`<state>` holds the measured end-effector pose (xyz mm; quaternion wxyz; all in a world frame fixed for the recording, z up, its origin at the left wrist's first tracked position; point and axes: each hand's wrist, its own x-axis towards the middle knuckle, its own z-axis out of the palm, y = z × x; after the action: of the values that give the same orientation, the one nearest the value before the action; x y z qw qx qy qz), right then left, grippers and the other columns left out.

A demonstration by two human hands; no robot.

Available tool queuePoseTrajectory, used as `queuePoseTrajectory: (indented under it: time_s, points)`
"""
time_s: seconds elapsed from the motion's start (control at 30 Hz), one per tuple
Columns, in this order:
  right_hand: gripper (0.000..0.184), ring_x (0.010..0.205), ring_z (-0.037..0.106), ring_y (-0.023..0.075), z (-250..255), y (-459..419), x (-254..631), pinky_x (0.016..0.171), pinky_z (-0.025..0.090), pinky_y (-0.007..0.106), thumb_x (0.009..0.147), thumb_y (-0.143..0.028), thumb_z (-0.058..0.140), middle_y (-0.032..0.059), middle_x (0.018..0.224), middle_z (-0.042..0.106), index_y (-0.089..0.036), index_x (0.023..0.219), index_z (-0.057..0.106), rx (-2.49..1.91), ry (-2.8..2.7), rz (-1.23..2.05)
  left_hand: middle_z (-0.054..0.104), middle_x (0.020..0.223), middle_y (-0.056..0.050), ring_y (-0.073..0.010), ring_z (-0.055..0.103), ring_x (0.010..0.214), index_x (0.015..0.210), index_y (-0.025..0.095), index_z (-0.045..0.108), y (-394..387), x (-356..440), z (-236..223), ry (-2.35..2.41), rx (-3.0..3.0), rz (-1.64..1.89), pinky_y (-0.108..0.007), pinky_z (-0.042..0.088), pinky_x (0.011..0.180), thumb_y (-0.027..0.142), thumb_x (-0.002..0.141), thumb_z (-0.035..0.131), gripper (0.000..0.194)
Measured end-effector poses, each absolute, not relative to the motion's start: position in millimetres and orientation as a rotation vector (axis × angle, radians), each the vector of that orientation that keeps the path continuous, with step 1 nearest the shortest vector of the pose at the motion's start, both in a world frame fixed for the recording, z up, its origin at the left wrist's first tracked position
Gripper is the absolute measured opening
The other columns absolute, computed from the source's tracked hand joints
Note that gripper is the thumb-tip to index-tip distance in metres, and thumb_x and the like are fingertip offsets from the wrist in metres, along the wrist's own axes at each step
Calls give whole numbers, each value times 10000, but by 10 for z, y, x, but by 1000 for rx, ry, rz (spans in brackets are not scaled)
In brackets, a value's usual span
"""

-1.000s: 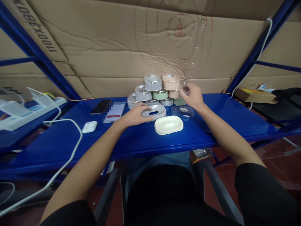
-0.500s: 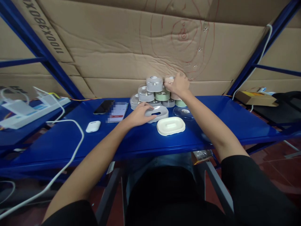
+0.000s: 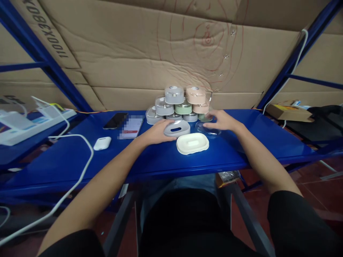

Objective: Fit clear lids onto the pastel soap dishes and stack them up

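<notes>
My left hand (image 3: 160, 132) grips the left end of a grey oval box part with a slot (image 3: 184, 127), thumb in front and fingers behind. Just in front of that part lies a cream oval base (image 3: 193, 143) with a raised bar in its middle. At the right, my right hand (image 3: 223, 120) hovers at a clear plastic lid (image 3: 208, 130), thumb and fingers apart; whether it touches the lid I cannot tell. Behind both hands stands a stack of clear-lidded oval boxes, with a grey box (image 3: 174, 95) and a pink box (image 3: 195, 96) on top.
On the blue table (image 3: 241, 150) lie a dark phone (image 3: 115, 121), a phone with a lit screen (image 3: 132, 127) and a white earbud case (image 3: 102, 143). A white cable (image 3: 85, 171) crosses the left side near a power strip (image 3: 48, 121). A cardboard wall (image 3: 120, 53) rises behind.
My right hand has come off the pink box at the top of the stack and moved down to the clear lid. My left hand stays at the grey part.
</notes>
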<state>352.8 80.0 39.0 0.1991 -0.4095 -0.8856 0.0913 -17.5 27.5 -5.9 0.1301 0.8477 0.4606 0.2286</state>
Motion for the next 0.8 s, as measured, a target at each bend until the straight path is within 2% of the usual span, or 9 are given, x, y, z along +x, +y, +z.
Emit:
queuePoseTrajectory:
  time_s: [0.1, 0.23, 0.4, 0.57, 0.8]
  points:
    - [786, 1153, 787, 375, 322, 878, 3579, 1023, 636, 534, 740, -727, 904, 151, 1310, 828, -233, 1338, 781, -1236, -2601, 450, 691, 1576, -185, -447, 648, 1460, 1535, 220, 623, 264, -191, -23, 1356, 2445, 694, -625, 491, 1251, 575, 789, 900, 872]
    - [910, 1251, 775, 405, 308, 905, 3558, 1116, 618, 569, 718, -690, 950, 166, 1388, 803, -236, 1473, 723, -1270, -2634, 481, 689, 1578, -201, -447, 655, 1453, 1516, 189, 618, 190, -175, 58, 1448, 2370, 844, -611, 501, 1250, 581, 812, 889, 850]
    - [900, 1186, 788, 402, 295, 914, 3561, 1047, 639, 555, 718, -624, 968, 172, 1344, 814, -218, 1477, 709, -1294, -2628, 487, 669, 1608, -159, -419, 623, 1491, 1505, 219, 608, -33, 35, 96, 1307, 2400, 1027, -579, 451, 1307, 618, 838, 858, 816]
    - [818, 1174, 790, 358, 271, 946, 3566, 1040, 626, 497, 735, -547, 950, 122, 1355, 816, -244, 1456, 712, -1296, -2669, 466, 644, 1605, -129, -399, 605, 1504, 1546, 264, 576, -294, 331, 50, 1159, 2518, 764, -544, 473, 1296, 576, 844, 862, 820]
    - [864, 1177, 774, 378, 273, 909, 3530, 1043, 610, 513, 699, -565, 971, 135, 1344, 813, -232, 1453, 711, -1313, -2668, 454, 636, 1544, -128, -416, 629, 1456, 1583, 275, 559, -367, 399, 12, 1236, 2572, 601, -549, 509, 1257, 573, 838, 865, 859]
